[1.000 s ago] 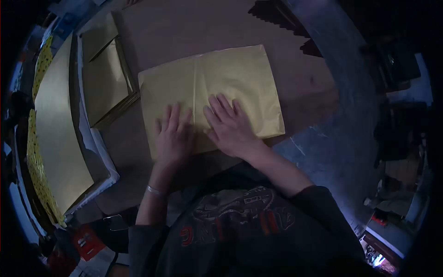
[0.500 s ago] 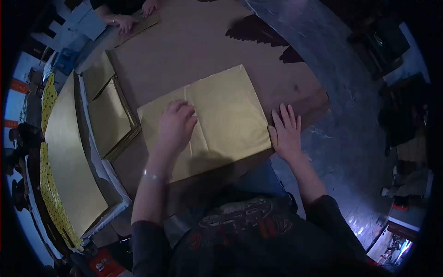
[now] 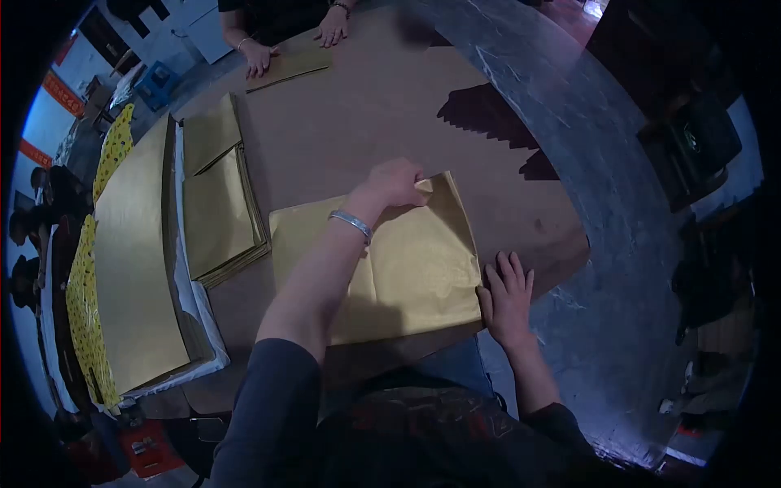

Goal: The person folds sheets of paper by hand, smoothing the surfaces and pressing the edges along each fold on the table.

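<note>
A gold paper sheet (image 3: 415, 272) lies in front of me, with a crease running across it. My left hand (image 3: 396, 180) is closed on its far edge, and the paper there is lifted and bent around my fingers. Flat at the sheet's near right corner rests my right hand (image 3: 509, 299), fingers spread, its thumb against the paper's edge. My left forearm hides part of the sheet's left half.
To the left lie a stack of folded gold papers (image 3: 218, 211) and a pile of large gold sheets (image 3: 138, 268) on white wrapping. Across the table (image 3: 325, 130), another person's hands (image 3: 259, 61) touch a gold paper strip (image 3: 299, 67). Dark jagged-edged pieces (image 3: 488, 114) lie at the far right.
My left hand has moved from the sheet's middle to its far edge and taken hold of it, bending that edge up. My right hand stays at the right corner. The view has shifted.
</note>
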The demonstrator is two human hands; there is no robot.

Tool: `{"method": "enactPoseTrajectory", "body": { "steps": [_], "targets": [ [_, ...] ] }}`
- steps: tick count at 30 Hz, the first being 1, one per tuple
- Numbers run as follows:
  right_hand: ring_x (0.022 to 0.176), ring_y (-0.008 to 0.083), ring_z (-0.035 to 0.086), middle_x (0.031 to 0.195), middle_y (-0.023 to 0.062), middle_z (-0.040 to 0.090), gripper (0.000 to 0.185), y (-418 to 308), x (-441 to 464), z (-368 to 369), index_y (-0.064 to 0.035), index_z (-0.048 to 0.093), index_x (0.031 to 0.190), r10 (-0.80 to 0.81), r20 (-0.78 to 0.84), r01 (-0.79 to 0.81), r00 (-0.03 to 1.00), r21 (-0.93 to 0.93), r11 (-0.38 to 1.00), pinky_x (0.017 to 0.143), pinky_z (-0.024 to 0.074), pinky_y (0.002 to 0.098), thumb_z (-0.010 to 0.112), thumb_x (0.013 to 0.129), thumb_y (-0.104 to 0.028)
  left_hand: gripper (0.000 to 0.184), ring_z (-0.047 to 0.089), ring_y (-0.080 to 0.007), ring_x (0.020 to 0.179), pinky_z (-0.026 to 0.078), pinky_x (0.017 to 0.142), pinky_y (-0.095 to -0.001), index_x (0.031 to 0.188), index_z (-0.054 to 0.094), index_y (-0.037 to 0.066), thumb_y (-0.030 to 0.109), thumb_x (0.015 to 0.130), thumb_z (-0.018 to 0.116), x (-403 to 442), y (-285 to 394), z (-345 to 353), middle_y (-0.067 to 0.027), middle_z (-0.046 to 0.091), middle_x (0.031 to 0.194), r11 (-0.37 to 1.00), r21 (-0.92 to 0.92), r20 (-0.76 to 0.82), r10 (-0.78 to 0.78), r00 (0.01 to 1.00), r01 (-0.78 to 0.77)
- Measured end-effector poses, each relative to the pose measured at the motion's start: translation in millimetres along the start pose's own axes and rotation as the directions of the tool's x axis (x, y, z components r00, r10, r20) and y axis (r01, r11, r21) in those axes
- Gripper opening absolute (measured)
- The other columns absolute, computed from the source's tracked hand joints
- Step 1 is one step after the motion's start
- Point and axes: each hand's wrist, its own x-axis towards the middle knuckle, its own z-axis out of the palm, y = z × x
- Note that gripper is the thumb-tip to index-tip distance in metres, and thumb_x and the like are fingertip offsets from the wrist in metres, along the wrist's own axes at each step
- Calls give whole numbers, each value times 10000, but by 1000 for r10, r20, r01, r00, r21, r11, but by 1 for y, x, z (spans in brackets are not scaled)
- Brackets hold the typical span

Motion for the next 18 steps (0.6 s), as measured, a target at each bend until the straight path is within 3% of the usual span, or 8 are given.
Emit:
{"method": "enactPoseTrajectory", "body": {
  "steps": [5,8,10,13,14,16,17,18],
  "targets": [
    [1410,394,299,1451,198,423,549,-6,6,-8,-29,560,1287,0,33,-2,999,78,997,1116,177,658,675,865,-359,513,636,-333,1023,510,864,-413,1102,658,80,342,682,789,-4,-7,6,-150,670,1088,996,-60,-49,60,997,-63],
    [1413,392,296,1448,202,425,593,-4,10,-9,-24,545,1300,-22,32,18,999,110,994,1127,171,643,696,847,-376,490,651,-291,1014,505,878,-386,1109,662,47,308,715,790,-7,-4,-3,-145,688,1056,991,-133,-10,12,1000,-13],
    [1400,405,311,1430,215,442,634,-3,11,-11,-25,520,1321,-34,29,30,999,147,989,1140,168,624,730,821,-353,456,666,-224,973,503,876,-357,1108,660,6,262,751,783,-7,-8,-8,-124,706,1017,942,-336,212,66,975,9],
    [1340,411,391,1400,211,475,637,-4,16,-20,-25,514,1318,31,33,-40,999,319,947,1146,176,611,751,801,-313,428,663,-164,910,509,846,-321,1125,663,-7,203,773,787,-26,3,-33,-87,714,982,911,-406,150,138,979,-67],
    [1212,397,522,1246,209,589,599,-4,19,-22,-19,542,1276,113,66,-130,991,406,905,1157,203,577,765,783,-277,433,662,-156,886,514,835,-315,1137,663,-3,200,776,791,-36,7,-45,-75,716,969,876,-461,98,210,973,-143],
    [1037,349,619,1026,191,664,454,-3,27,-28,-2,618,1150,187,98,-207,978,612,763,1064,380,507,762,788,-234,359,638,-108,910,508,818,-261,1131,665,-6,122,811,766,-53,14,-78,-28,707,949,824,-530,37,257,966,-199],
    [899,311,644,876,174,665,291,3,33,-31,-1,671,1018,192,76,-197,979,623,757,866,503,418,749,806,-184,329,629,-92,915,505,812,-247,1121,668,-4,90,819,756,-61,15,-94,-12,703,936,770,-591,-27,278,960,-239],
    [872,279,641,872,162,665,246,18,42,-35,1,676,987,177,-6,-140,984,587,797,795,506,378,745,812,-158,314,632,-87,898,507,804,-243,1116,670,0,72,821,751,-68,18,-114,-8,702,935,781,-529,-150,299,942,-332]
  ]
}}
